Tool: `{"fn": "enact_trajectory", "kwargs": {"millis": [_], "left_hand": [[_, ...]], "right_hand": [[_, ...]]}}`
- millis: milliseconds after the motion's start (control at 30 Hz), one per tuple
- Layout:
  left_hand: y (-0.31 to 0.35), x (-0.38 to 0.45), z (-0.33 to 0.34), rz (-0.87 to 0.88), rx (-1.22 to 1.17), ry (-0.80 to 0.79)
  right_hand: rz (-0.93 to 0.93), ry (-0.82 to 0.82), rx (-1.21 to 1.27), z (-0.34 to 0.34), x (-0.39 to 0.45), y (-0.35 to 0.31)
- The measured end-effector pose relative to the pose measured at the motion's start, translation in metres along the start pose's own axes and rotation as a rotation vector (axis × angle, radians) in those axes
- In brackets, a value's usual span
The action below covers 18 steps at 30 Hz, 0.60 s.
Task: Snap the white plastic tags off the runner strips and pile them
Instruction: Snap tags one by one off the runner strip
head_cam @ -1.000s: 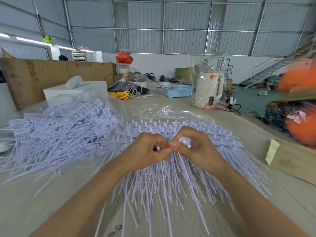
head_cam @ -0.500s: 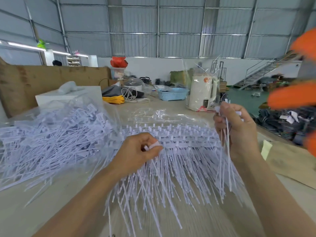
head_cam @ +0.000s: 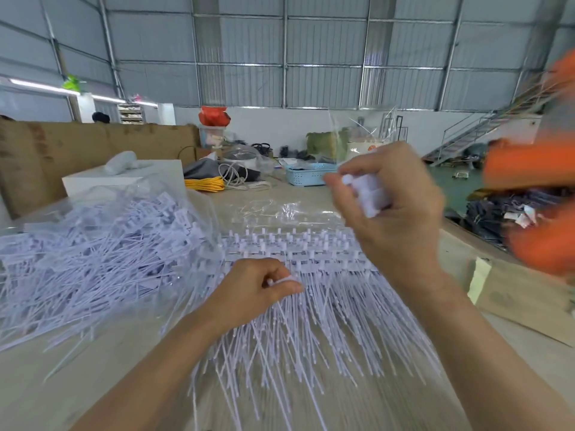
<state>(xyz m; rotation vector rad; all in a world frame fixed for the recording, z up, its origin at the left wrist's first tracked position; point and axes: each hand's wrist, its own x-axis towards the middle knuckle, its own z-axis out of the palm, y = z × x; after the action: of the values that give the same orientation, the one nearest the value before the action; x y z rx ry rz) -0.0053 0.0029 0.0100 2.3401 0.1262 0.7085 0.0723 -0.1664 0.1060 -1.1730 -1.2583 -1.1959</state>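
Big pile (head_cam: pixel 93 253) on the left, many strips (head_cam: pixel 311 321) left; my right hand (head_cam: pixel 395 213) grips tags (head_cam: pixel 370 194), left hand (head_cam: pixel 249 293) pinches one.

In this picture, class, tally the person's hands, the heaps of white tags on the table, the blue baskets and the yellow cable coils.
Hands: 2, left hand and right hand
Tag heaps: 2
Blue basket: 1
Yellow cable coil: 1
Total: 6
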Motion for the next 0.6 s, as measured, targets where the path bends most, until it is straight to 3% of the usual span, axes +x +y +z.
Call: {"fn": "enact_trajectory", "kwargs": {"millis": [200,300,467,533,600], "left_hand": [[0.013,-0.004,-0.001,0.021,-0.081,0.041],[0.014,-0.002,-0.002,-0.007,-0.122,0.057],[0.005,0.000,-0.004,-0.085,-0.127,0.022],[0.007,0.000,-0.007,-0.125,-0.160,0.047],[0.016,0.000,-0.010,-0.116,-0.155,0.156]], "right_hand": [[0.147,-0.395,0.031,0.033,-0.025,0.006],[0.436,-0.467,0.079,0.044,-0.028,0.005],[1.202,-0.365,0.669,0.055,-0.026,0.006],[1.397,-0.330,0.824,0.055,-0.026,0.008],[1.463,-0.305,0.867,0.057,-0.029,0.008]]}}
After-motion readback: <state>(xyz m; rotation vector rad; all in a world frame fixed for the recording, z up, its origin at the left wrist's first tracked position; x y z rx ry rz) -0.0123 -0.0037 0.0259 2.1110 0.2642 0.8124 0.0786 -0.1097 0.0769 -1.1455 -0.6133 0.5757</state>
